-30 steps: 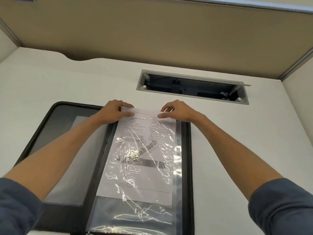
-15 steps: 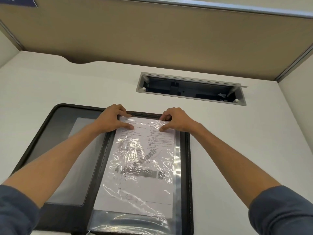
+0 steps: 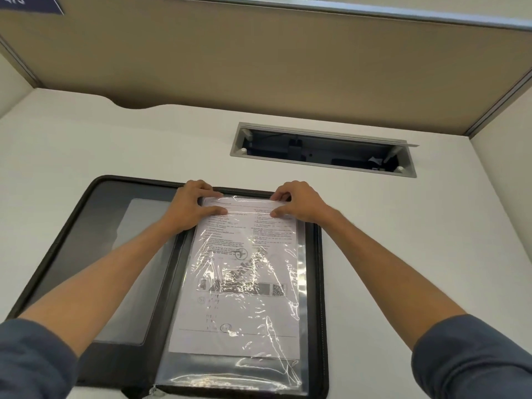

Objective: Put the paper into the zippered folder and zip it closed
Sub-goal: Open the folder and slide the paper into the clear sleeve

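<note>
A black zippered folder (image 3: 69, 234) lies open flat on the white desk. On its right half sits a clear plastic sleeve (image 3: 300, 277), and a printed white paper (image 3: 239, 283) is inside it, reaching almost to the sleeve's top edge. My left hand (image 3: 191, 207) pinches the top left corner of sleeve and paper, thumb on top. My right hand (image 3: 296, 201) pinches the top right corner the same way. The folder's zipper runs around its rim and is open.
A grey cable hatch (image 3: 322, 149) stands open in the desk behind the folder. A beige partition wall (image 3: 259, 67) closes off the back, with side panels at left and right. White desk surface (image 3: 403, 226) lies to the right of the folder.
The paper has slid further down into the sleeve, toward me, and its top edge now lies near the sleeve's opening. Both hands stayed at the top corners.
</note>
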The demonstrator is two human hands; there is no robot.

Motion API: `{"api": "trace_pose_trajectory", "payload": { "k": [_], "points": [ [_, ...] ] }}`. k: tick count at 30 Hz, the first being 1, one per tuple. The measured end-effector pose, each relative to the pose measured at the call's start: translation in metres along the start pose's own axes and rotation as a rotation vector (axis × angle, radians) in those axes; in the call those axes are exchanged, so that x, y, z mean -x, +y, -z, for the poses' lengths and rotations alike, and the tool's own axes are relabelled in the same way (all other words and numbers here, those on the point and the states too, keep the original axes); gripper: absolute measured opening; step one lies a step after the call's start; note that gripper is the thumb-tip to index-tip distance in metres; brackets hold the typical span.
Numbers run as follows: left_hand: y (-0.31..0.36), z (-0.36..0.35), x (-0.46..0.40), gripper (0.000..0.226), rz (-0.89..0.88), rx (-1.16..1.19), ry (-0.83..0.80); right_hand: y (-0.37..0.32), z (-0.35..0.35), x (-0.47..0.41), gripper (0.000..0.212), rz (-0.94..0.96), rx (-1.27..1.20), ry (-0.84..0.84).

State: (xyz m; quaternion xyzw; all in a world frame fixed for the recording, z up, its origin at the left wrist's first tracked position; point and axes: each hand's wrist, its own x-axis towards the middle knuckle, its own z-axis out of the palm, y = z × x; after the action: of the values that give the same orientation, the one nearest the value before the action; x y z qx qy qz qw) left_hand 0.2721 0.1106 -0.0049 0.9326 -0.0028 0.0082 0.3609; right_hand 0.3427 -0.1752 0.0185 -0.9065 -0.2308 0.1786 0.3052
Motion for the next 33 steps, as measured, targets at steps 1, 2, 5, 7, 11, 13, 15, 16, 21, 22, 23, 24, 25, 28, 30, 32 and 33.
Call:
{"api": "trace_pose_trajectory", "payload": {
  "k": [1,2,5,7,11,13,15,16,21,22,23,24,25,28,30,32,33],
  "points": [
    [-0.001,-0.002,-0.001,0.055,-0.001,0.003,0.010,0.001,0.000,0.000,0.036,-0.007,0.000,0.016],
    [-0.001,-0.004,-0.003,0.053,-0.004,0.002,0.016,0.002,0.001,0.000,0.037,-0.015,0.001,0.032],
    [0.001,-0.009,-0.012,0.049,-0.023,-0.021,0.024,0.006,0.003,-0.002,0.038,-0.035,0.002,0.067],
    [0.004,-0.011,-0.018,0.050,-0.032,-0.038,0.019,0.010,0.006,-0.003,0.038,-0.046,0.011,0.082],
    [0.012,-0.017,-0.032,0.050,-0.031,-0.045,0.007,0.018,0.012,-0.005,0.035,-0.081,0.022,0.108],
    [0.016,-0.020,-0.037,0.048,-0.033,-0.046,0.008,0.020,0.015,-0.006,0.035,-0.092,0.041,0.122],
    [0.019,-0.021,-0.039,0.048,-0.030,-0.043,0.009,0.022,0.016,-0.007,0.036,-0.105,0.057,0.127],
    [0.020,-0.021,-0.040,0.048,-0.025,-0.044,0.007,0.022,0.016,-0.007,0.036,-0.111,0.064,0.127],
    [0.029,-0.018,-0.029,0.055,-0.062,-0.213,0.007,0.018,0.016,-0.001,0.042,-0.126,0.098,0.090],
    [0.030,-0.016,-0.025,0.057,-0.068,-0.246,0.033,0.017,0.016,0.002,0.047,-0.115,0.151,0.085],
    [0.031,-0.013,-0.021,0.058,-0.064,-0.266,0.068,0.015,0.015,0.005,0.052,-0.100,0.234,0.100],
    [0.030,-0.009,-0.015,0.058,-0.047,-0.282,0.106,0.011,0.013,0.010,0.056,-0.086,0.318,0.140],
    [0.028,-0.003,-0.008,0.057,-0.010,-0.296,0.140,0.006,0.010,0.017,0.057,-0.067,0.370,0.197],
    [0.011,0.019,0.021,0.049,0.164,-0.282,0.242,-0.009,-0.005,0.041,0.057,0.024,0.337,0.248],
    [-0.004,0.033,0.046,0.046,0.249,-0.330,0.304,-0.017,-0.019,0.059,0.062,0.027,0.263,0.105],
    [-0.019,0.046,0.070,0.048,0.320,-0.417,0.330,-0.023,-0.032,0.074,0.067,0.017,0.268,-0.004],
    [-0.027,0.052,0.081,0.051,0.372,-0.461,0.334,-0.024,-0.038,0.080,0.069,0.015,0.293,-0.024]
  ]
}}
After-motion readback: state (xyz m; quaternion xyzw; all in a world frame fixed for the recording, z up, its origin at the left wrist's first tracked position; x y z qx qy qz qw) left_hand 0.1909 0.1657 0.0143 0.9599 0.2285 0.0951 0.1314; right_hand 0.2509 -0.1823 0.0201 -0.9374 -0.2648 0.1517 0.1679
